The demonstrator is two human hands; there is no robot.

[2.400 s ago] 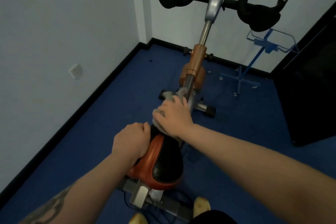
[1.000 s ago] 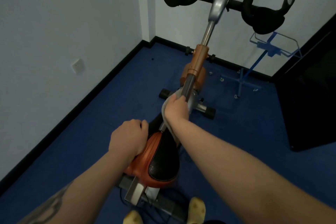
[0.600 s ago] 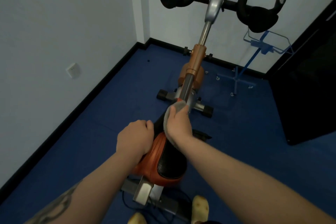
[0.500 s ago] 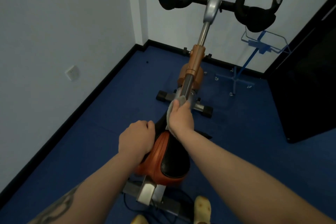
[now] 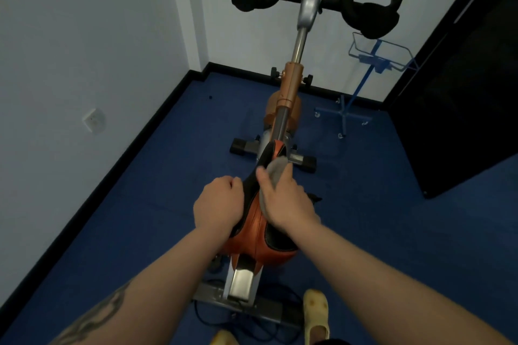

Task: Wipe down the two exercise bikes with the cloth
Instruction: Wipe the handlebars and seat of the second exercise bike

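Note:
An orange and black exercise bike (image 5: 291,87) stands in front of me, its black handlebars (image 5: 364,11) and console at the top. Its orange-and-black saddle (image 5: 258,244) is just below my hands. My right hand (image 5: 286,202) presses a grey cloth (image 5: 276,169) onto the saddle's narrow front part. My left hand (image 5: 218,204) is closed over the saddle's left edge. Only one bike is in view.
A blue wire stand on castors (image 5: 364,70) stands right of the bike. A black cabinet (image 5: 459,98) fills the right side. White walls close the left and the back, with a socket (image 5: 94,120) on the left wall. My yellow shoes (image 5: 315,314) are beside the rear base.
My right hand has drawn the cloth back from the saddle's tip toward me; the orange nose now shows ahead of the cloth. The left hand has stayed on the saddle's edge.

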